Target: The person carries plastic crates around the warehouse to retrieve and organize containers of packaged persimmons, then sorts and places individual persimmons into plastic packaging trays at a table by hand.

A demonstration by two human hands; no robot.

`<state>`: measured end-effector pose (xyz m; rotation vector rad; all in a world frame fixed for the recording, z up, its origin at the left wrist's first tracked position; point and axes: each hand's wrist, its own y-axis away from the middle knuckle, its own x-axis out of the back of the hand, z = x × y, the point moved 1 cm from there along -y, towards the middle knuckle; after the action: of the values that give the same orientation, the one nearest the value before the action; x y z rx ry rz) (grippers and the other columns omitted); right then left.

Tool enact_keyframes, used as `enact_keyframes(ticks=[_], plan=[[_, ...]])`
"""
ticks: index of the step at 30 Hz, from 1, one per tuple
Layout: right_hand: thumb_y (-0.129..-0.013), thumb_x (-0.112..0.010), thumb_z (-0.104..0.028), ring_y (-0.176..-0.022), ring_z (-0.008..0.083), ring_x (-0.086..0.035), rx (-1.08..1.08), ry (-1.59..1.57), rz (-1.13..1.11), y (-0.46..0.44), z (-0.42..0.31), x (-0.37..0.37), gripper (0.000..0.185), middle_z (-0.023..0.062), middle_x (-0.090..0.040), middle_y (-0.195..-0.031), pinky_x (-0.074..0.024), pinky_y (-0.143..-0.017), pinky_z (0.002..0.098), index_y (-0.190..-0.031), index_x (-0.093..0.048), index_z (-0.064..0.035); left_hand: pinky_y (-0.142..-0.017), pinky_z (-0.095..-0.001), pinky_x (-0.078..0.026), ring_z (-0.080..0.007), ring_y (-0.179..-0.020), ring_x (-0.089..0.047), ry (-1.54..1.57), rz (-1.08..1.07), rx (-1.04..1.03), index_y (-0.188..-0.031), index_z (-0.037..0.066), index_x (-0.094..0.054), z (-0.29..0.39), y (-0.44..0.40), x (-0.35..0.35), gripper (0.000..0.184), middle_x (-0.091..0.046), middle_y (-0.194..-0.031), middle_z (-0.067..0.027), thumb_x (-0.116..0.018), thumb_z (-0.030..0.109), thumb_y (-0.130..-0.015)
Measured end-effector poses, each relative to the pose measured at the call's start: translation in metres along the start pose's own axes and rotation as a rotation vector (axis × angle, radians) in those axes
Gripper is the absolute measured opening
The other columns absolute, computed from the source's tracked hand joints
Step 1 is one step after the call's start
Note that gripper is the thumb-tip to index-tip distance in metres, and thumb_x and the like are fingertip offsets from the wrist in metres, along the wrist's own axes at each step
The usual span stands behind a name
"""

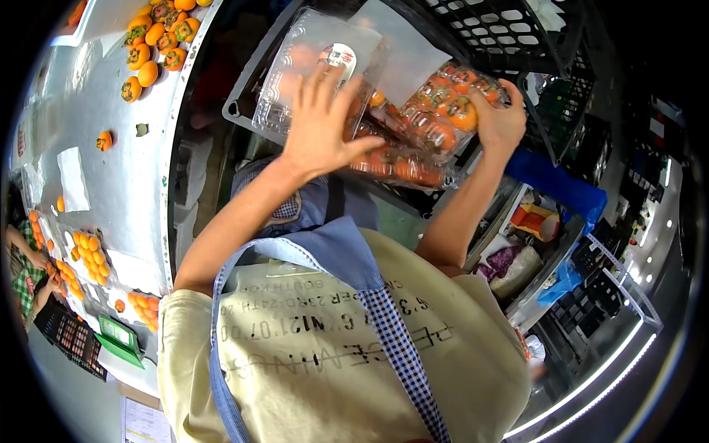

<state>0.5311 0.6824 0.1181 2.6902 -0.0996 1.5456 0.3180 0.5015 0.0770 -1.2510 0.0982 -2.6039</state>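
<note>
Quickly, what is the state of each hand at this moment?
Left hand: open, spread over the labelled clear pack.
Right hand: closed on the end of a clear fruit pack, holding it.

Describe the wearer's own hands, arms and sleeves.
Ungloved left hand and right hand; bare forearms, wrists look unadorned. Pale-yellow cloth shirt with short sleeves and dark printed lettering; light-blue fabric apron strap with a navy-and-white gingham section.

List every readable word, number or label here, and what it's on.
"SOUTH KO": shirt, cut off.
"23RD-24TH": shirt.
"N121": shirt, following digits unclear.
"柿", apparently: sticker on clear box; smaller characters unreadable.
Shirt's struck-through line: unclear.
Paper at lower left: too small.
</note>
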Motion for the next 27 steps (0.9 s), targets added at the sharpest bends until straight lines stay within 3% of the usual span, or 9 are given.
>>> enact_keyframes(ticks=[1, 5, 9, 13, 16, 17, 21, 24, 27], plan=[[-0.055, -0.079, -0.038, -0.086, 0.0220, -0.068, 0.000, -0.095, -0.018, -0.005, 0.002, 0.006, 0.064, 0.0074, -0.071, -0.088, -0.0492, -0.083, 0.0344, -0.113, -0.061, -0.0191, -0.108, -0.0600, -0.014, -0.0416, -0.135, -0.022, -0.020, -0.050, 0.011, -0.138, 0.007, -0.036, 0.003, 0.004, -0.009, 0.093, -0.033, -0.140, -0.0198, -0.072, 0.056, -0.067], [-0.070, -0.076, -0.003, -0.075, 0.0159, -0.065, -0.011, -0.439, -0.124, 0.005, -0.028, 0.057, 0.053, 0.0178, -0.068, -0.086, -0.0510, -0.063, 0.0245, -0.116, -0.051, 0.0029, -0.107, -0.0642, -0.009, -0.0432, -0.135, -0.019, -0.011, -0.145, -0.037, -0.137, 0.008, -0.037, 0.008, 0.016, -0.023, 0.092, -0.034, -0.140, -0.0193, -0.071, 0.058, -0.067], [-0.070, -0.078, -0.001, -0.075, 0.0122, -0.063, 0.207, -0.486, -0.027, 0.012, -0.041, 0.098, 0.052, 0.0133, -0.066, -0.091, -0.0509, -0.065, 0.0228, -0.114, -0.052, 0.0036, -0.107, -0.0652, -0.009, -0.0428, -0.136, -0.019, -0.177, -0.172, -0.020, -0.138, 0.011, -0.037, -0.005, 0.014, -0.047, 0.091, -0.033, -0.142, -0.0182, -0.071, 0.055, -0.067], [-0.069, -0.076, 0.002, -0.079, 0.0153, -0.065, 0.241, -0.511, 0.070, 0.023, -0.057, 0.125, 0.050, 0.0132, -0.066, -0.092, -0.0532, -0.070, 0.0247, -0.114, -0.054, 0.0035, -0.107, -0.0644, -0.012, -0.0423, -0.135, -0.022, -0.256, -0.181, -0.085, -0.138, 0.011, -0.037, -0.017, 0.002, -0.051, 0.086, -0.035, -0.141, -0.0177, -0.069, 0.053, -0.070], [-0.068, -0.075, 0.003, -0.084, 0.0159, -0.065, 0.269, -0.607, 0.089, 0.032, -0.056, 0.138, 0.053, 0.0137, -0.065, -0.096, -0.0532, -0.074, 0.0254, -0.116, -0.052, 0.0040, -0.108, -0.0610, -0.014, -0.0447, -0.132, -0.027, -0.048, -0.143, -0.079, -0.138, 0.010, -0.037, -0.014, -0.004, -0.035, 0.086, -0.038, -0.138, -0.0195, -0.068, 0.054, -0.071], [-0.068, -0.074, 0.004, -0.083, 0.0159, -0.065, 0.307, -0.659, 0.088, 0.037, -0.057, 0.139, 0.052, 0.0136, -0.065, -0.097, -0.0531, -0.074, 0.0253, -0.116, -0.052, 0.0043, -0.110, -0.0536, -0.019, -0.0414, -0.132, -0.030, 0.014, -0.142, -0.039, -0.140, 0.008, -0.034, -0.013, -0.007, -0.026, 0.081, -0.040, -0.138, -0.0202, -0.063, 0.053, -0.079], [-0.066, -0.071, 0.004, -0.087, 0.0165, -0.064, 0.356, -0.854, 0.029, 0.065, -0.065, 0.133, 0.055, 0.0124, -0.063, -0.099, -0.0518, -0.078, 0.0265, -0.118, -0.051, 0.0052, -0.110, -0.0438, -0.025, -0.0271, -0.136, -0.029, 1.102, -0.245, 0.330, -0.145, 0.006, -0.027, -0.002, -0.013, 0.024, 0.070, -0.033, -0.145, -0.0170, -0.050, 0.046, -0.092], [-0.063, -0.071, -0.003, -0.090, 0.0172, -0.062, 0.390, -0.962, -0.127, 0.088, -0.081, 0.115, 0.062, 0.0121, -0.063, -0.101, -0.0494, -0.083, 0.0277, -0.121, -0.049, 0.0052, -0.108, -0.0416, -0.030, -0.0245, -0.135, -0.029, 1.571, -0.270, 0.430, -0.144, 0.005, -0.028, -0.015, -0.002, 0.053, 0.072, -0.035, -0.144, -0.0128, -0.050, 0.048, -0.092], [-0.064, -0.071, -0.008, -0.090, 0.0175, -0.062, 0.448, -1.057, -0.339, 0.113, -0.111, 0.081, 0.067, 0.0118, -0.063, -0.101, -0.0479, -0.085, 0.0281, -0.124, -0.045, 0.0045, -0.095, -0.0346, -0.046, -0.0187, -0.111, -0.056, 1.693, -0.302, 0.342, -0.131, -0.001, -0.042, -0.037, 0.031, 0.111, 0.063, -0.056, -0.122, -0.0101, -0.069, 0.027, -0.081]])
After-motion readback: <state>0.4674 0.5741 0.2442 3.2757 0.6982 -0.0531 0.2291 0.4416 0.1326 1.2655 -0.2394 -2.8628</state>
